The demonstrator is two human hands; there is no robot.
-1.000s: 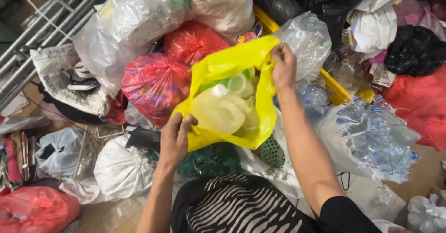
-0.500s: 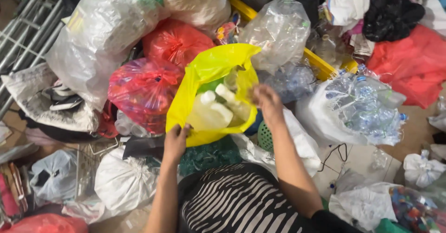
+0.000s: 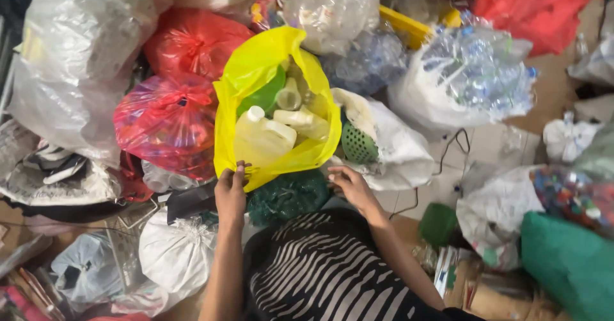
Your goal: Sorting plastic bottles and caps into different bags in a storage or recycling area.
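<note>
Nearest the camera lies a black garment with white stripes (image 3: 326,270), soft and creased, between the person's two forearms. Above it, the left hand (image 3: 231,195) grips the lower edge of a yellow plastic bag (image 3: 256,71), fingers curled and pinched on the thin, glossy film at its bottom left corner. The right hand (image 3: 348,185) rests just below the bag's lower right edge, fingers loosely spread and bent; whether it touches the film cannot be told. Between the hands sits a dark green mesh bundle (image 3: 288,196), coarse and lumpy. The yellow bag stands open just beyond both hands, its mouth facing the camera, and holds pale, translucent plastic jugs (image 3: 265,139) with a white cap, plus a green bottle (image 3: 262,97). Touching its right side is a white sack (image 3: 396,148), matte and crumpled, with a green perforated basket (image 3: 357,145) wedged against it. To the left, a red translucent bag (image 3: 166,123) bulges with small mixed pieces; a second red bag (image 3: 195,39) lies beyond it. Below left sits a knotted white bag (image 3: 176,250). Farther right, a clear bag (image 3: 473,71) is packed with crushed transparent bottles. At the far left rises a large cloudy plastic sack (image 3: 77,46).
</note>
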